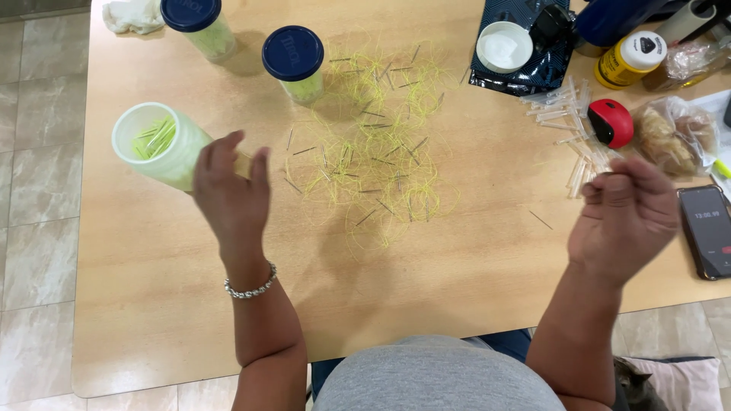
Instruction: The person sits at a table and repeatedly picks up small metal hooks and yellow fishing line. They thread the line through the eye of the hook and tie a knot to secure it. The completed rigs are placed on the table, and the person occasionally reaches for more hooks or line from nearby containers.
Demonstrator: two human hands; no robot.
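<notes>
My left hand [228, 190] is raised above the table with its back to the camera and its fingers loosely apart; nothing shows in it. It hovers beside an open pale-green jar [156, 144] lying tilted, which holds thin clear tubes and yellow thread. My right hand [624, 217] is raised at the right with its fingers curled inward. Its fingertips are close to a pile of clear plastic tubes [567, 114], and what they grip is hidden. Between the hands lies a tangle of yellow thread and needles [373, 148].
Two lidded jars [293, 61] stand at the back left beside a white cloth [133, 15]. A red round object [611, 122], a yellow-lidded bottle [628, 59], bagged snacks [674, 137], a phone [708, 232] and a dark pouch with a white cup [502, 47] crowd the right. A single needle [541, 220] lies alone.
</notes>
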